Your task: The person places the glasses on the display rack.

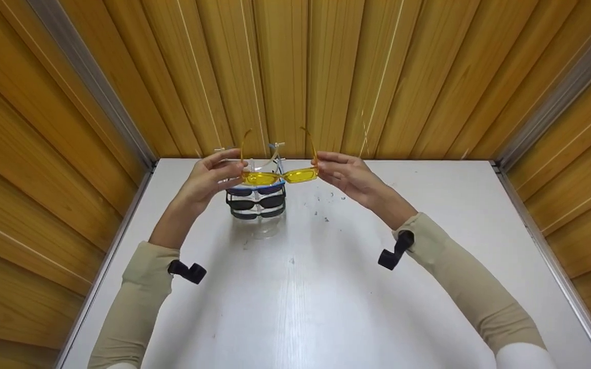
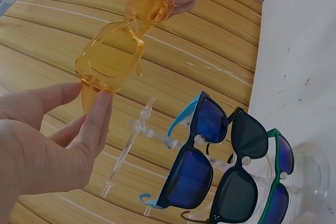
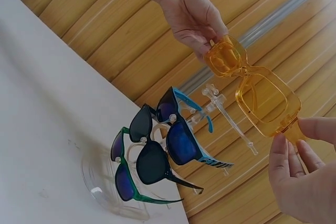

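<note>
Yellow sunglasses (image 1: 300, 175) with clear yellow frames are held up level between both hands, above the display stand. My left hand (image 1: 212, 177) pinches them at the left hinge, thumb and fingers on the temple arm. At the opposite hinge my right hand (image 1: 349, 177) pinches the other end the same way. The two temple arms point away toward the back wall. Just below them, a clear plastic display stand (image 2: 123, 156) carries black sunglasses with blue temples (image 2: 189, 177), plain black sunglasses (image 2: 249, 137) and green-framed sunglasses (image 3: 124, 182), one under another. The stand's top crossbar carries no glasses.
The stand's round clear base (image 1: 266, 231) sits on a white table (image 1: 295, 307) toward the back. Wood-patterned panels (image 1: 336, 77) rise behind and at both sides, joined by metal corner rails (image 1: 95, 77). Small dark marks (image 1: 326, 219) dot the tabletop right of the stand.
</note>
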Motion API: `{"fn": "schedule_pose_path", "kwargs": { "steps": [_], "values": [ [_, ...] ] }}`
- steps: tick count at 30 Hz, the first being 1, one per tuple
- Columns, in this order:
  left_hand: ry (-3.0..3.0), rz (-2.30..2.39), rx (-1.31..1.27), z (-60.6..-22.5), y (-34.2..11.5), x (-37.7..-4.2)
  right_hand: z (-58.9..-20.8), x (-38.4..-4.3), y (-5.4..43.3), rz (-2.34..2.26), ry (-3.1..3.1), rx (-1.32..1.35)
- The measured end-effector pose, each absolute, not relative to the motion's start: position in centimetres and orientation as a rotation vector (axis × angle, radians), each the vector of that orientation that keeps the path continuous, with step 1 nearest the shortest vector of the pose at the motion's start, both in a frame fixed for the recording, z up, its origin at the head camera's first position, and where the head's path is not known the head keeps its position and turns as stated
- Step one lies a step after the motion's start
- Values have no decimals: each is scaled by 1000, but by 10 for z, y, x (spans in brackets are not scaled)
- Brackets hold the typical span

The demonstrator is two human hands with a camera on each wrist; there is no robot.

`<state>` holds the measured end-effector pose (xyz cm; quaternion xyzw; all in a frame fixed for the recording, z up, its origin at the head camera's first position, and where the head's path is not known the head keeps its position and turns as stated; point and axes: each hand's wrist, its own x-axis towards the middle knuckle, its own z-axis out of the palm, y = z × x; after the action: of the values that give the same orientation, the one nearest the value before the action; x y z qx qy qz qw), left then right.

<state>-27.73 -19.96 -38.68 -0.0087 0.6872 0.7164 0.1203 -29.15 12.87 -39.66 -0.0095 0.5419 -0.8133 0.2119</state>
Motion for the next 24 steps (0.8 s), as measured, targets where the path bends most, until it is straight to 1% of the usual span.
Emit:
{"fn": "schedule_pose_path", "kwargs": {
  "steps": [10, 24],
  "values": [
    [2045, 2079, -46, -390, -217, -279, -403, -300, 108, -2253, 1506, -31],
    [2021, 2146, -154, -400, -237, -289, -413, -314, 76, -2276, 1517, 41]
  ]
}}
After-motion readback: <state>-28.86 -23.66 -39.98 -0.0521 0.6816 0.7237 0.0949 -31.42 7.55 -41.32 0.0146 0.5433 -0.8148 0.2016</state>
